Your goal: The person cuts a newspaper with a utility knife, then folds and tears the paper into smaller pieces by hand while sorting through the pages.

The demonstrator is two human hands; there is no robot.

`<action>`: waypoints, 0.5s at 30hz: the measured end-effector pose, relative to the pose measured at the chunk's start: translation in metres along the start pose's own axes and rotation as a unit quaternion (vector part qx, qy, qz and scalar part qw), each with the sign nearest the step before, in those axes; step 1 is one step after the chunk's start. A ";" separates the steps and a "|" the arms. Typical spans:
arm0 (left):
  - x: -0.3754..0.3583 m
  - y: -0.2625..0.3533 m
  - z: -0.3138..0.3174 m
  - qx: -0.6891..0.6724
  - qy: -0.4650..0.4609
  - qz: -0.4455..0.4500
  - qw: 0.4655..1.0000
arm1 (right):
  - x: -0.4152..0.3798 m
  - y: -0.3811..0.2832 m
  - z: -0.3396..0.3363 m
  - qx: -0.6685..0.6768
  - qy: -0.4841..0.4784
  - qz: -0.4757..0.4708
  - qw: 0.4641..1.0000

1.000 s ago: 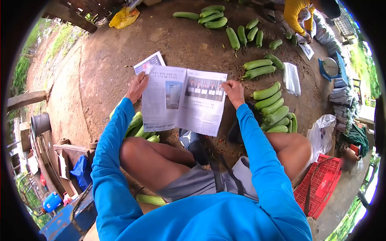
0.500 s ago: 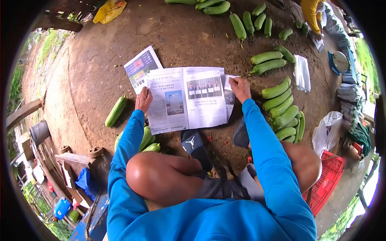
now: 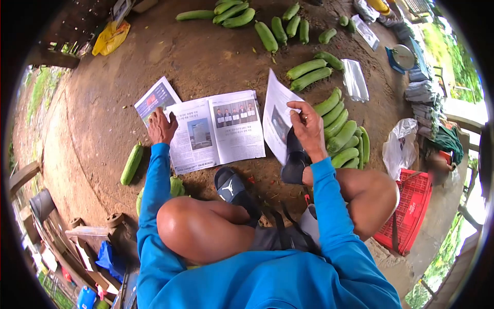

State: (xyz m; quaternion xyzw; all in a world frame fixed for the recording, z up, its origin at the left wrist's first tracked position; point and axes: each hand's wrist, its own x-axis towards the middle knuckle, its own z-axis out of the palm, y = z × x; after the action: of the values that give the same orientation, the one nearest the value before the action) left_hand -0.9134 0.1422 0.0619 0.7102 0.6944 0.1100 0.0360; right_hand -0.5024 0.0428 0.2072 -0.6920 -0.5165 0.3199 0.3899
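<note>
An open newspaper spread (image 3: 234, 136) with photos and print lies on the dirt ground before my feet. My left hand (image 3: 162, 127) is open, its fingers spread flat over the spread's left edge and a smaller printed sheet (image 3: 154, 97). My right hand (image 3: 307, 126) pinches a separate newspaper sheet (image 3: 278, 116) at its upper right edge, holding it tilted up, apart from the spread. A long green gourd (image 3: 132, 164) lies left of the spread, below my left hand. Right of my right hand, more green gourds (image 3: 341, 135) lie in a row.
More gourds (image 3: 266, 37) lie farther off. A clear plastic stack (image 3: 355, 80), a scale (image 3: 403, 56) and a plastic bag (image 3: 400, 147) are to the right. A red crate (image 3: 406, 213) stands by my right knee. A yellow bag (image 3: 110, 38) lies far left.
My right hand has lifted a sheet away from the spread, tilting it up. My left hand has shifted from gripping the edge to lying spread on the paper. The view has turned slightly.
</note>
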 end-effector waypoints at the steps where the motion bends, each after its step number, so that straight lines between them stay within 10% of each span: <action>1: 0.011 0.016 -0.013 -0.110 0.018 0.078 0.991 | -0.006 -0.018 0.002 0.027 0.001 -0.009 1.000; 6: 0.009 0.161 -0.195 -0.494 -0.251 0.184 0.812 | -0.028 -0.093 0.013 0.150 -0.055 -0.061 0.985; 15: -0.050 0.213 -0.331 -0.543 -0.193 0.174 0.798 | -0.065 -0.194 -0.018 0.280 -0.142 -0.157 0.936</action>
State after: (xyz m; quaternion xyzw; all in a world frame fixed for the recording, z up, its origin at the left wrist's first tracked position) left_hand -0.7742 0.0516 0.4216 0.6893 0.3641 0.3341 0.5298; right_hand -0.5942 0.0079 0.3872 -0.4121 -0.5578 0.4818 0.5356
